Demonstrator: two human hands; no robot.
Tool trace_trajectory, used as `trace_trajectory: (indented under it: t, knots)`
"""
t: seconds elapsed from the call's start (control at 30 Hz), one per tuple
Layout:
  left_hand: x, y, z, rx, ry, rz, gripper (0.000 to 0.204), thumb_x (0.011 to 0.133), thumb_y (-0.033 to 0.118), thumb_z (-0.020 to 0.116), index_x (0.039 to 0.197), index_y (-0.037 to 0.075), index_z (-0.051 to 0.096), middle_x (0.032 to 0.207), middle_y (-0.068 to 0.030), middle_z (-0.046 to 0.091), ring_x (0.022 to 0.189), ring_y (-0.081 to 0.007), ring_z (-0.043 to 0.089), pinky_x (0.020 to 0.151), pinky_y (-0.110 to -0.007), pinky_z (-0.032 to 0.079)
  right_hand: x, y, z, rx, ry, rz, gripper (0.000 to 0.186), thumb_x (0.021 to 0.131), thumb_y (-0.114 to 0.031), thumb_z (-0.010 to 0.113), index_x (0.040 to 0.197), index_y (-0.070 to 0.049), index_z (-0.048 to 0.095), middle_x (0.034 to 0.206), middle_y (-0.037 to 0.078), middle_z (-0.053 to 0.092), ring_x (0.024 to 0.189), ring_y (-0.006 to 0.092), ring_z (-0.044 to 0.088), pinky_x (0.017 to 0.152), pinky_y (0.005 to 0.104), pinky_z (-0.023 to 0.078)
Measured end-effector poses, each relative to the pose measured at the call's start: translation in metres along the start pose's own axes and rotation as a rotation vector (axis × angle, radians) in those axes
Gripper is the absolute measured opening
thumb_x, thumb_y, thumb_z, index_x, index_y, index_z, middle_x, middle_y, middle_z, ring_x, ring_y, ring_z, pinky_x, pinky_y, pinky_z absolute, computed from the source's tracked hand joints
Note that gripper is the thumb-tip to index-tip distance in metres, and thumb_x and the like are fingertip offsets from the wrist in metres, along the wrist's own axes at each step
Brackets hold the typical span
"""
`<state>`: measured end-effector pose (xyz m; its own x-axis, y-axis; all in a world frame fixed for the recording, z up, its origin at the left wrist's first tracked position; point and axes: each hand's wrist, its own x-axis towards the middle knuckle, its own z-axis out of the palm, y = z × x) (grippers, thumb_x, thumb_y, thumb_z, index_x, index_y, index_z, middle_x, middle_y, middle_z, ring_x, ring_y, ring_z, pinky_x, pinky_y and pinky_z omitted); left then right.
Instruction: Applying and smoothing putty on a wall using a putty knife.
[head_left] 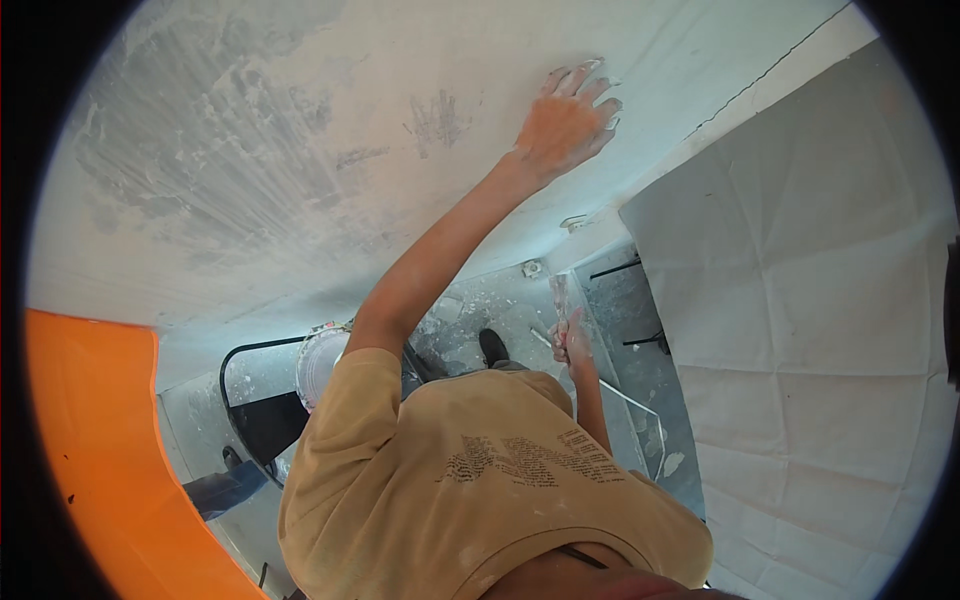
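My left hand (568, 122) rests against the pale wall (420, 60), its fingers spread and their tips smeared white. Grey, streaky patches mark the wall to the left of it. Lower down, beside my body, my right hand (574, 340) is closed around what looks like a putty knife (559, 290). White residue coats both the tool and that hand. The tool's blade points up toward the wall's foot, apart from the wall; its handle is mostly hidden in my fingers.
A round whitish bucket (318, 365) stands by a black-framed chair (265, 425) on the left. Another person's jeans-clad leg (228, 488) shows behind it. An orange sheet (95, 430) hangs at far left, a creased pale sheet (800, 280) at right. White spatters dot the floor (455, 315).
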<state>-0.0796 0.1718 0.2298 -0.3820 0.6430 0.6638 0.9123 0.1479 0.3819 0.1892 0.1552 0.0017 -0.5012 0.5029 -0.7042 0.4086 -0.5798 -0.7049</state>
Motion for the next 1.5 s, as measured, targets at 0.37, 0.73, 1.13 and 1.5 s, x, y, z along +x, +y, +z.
trace_trajectory:
  t: [0.37, 0.73, 1.13, 1.5]
  knots:
    - [0.108, 0.098, -0.04, 1.58, -0.405, 0.159, 0.058, 0.089, 0.028, 0.041, 0.142, 0.019, 0.021, 0.152, 0.0009, 0.005, 0.14, -0.0208, -0.002, 0.114, -0.043, -0.004, 0.015, -0.027, 0.017, -0.006, -0.08, -0.124, 0.07, 0.088, -0.067, 0.023, 0.072, -0.004, 0.051, 0.048, -0.003, 0.034, 0.034, 0.0073, 0.029, 0.033, 0.0227, 0.02]
    - [0.035, 0.051, -0.039, 0.019, 0.42, 1.105, 0.022, 0.078, 0.01, 0.056, 0.098, 0.016, 0.059, 0.108, 0.0049, 0.06, 0.108, -0.0127, 0.053, 0.1, -0.034, 0.04, 0.032, -0.009, 0.029, 0.019, 0.148, -0.244, 0.058, 0.091, -0.057, 0.037, 0.079, -0.003, 0.055, 0.052, -0.001, 0.043, 0.036, 0.005, 0.033, 0.033, 0.0216, 0.024]
    - [-0.554, -0.03, -0.162, -0.085, 0.357, -1.41, 0.03, 0.077, 0.018, 0.072, 0.095, -0.006, 0.065, 0.087, -0.0124, 0.067, 0.078, -0.0155, 0.063, 0.072, -0.027, 0.048, -0.039, -0.126, 0.13, -0.24, -0.36, -0.414, 0.03, 0.094, -0.033, 0.049, 0.09, -0.005, 0.062, 0.057, -0.007, 0.042, 0.041, 0.0001, 0.03, 0.036, 0.0175, 0.021]
    - [-0.594, -0.034, -0.113, -0.186, 1.275, -1.451, 0.032, 0.085, 0.017, 0.064, 0.106, -0.007, 0.058, 0.095, -0.0128, 0.065, 0.085, -0.0171, 0.062, 0.079, -0.028, 0.048, -0.057, -0.174, 0.178, -0.886, 0.076, -1.032, 0.032, 0.087, -0.028, 0.058, 0.074, 0.002, 0.061, 0.052, 0.017, 0.046, 0.045, 0.0255, 0.04, 0.05, 0.0369, 0.036]
